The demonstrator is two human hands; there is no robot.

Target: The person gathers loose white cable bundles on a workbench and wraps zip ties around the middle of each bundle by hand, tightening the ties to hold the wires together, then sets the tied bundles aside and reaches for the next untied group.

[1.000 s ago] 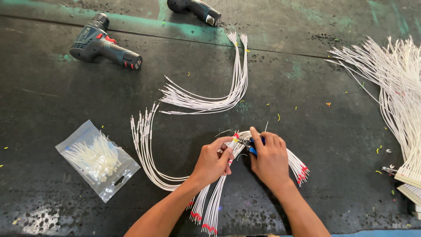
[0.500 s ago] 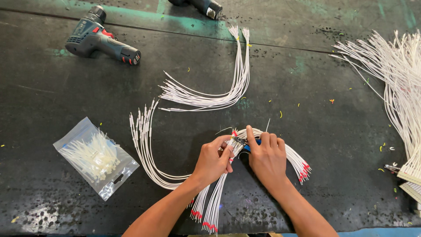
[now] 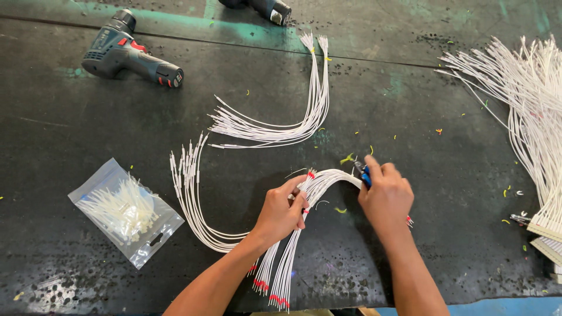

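Observation:
My left hand [image 3: 282,212] grips a curved bundle of white wires [image 3: 328,178] with red-marked ends, low on the dark table. My right hand [image 3: 386,196] holds a small blue-handled tool [image 3: 365,174] against the top of that same bundle. The bundle's lower ends [image 3: 275,287] fan out toward the table's near edge. Part of the bundle is hidden under my right hand.
Two other white wire bundles [image 3: 281,126] [image 3: 190,196] lie above and to the left. A clear bag of white ties [image 3: 126,210] sits at the left. A cordless drill [image 3: 129,55] lies at top left, another tool [image 3: 263,8] at top, and a big pile of white wires [image 3: 535,111] at right.
My hands have drawn apart: the right hand with the blue tool moved right along the bundle, while the left hand stayed gripping the wires. The camera view shifted slightly.

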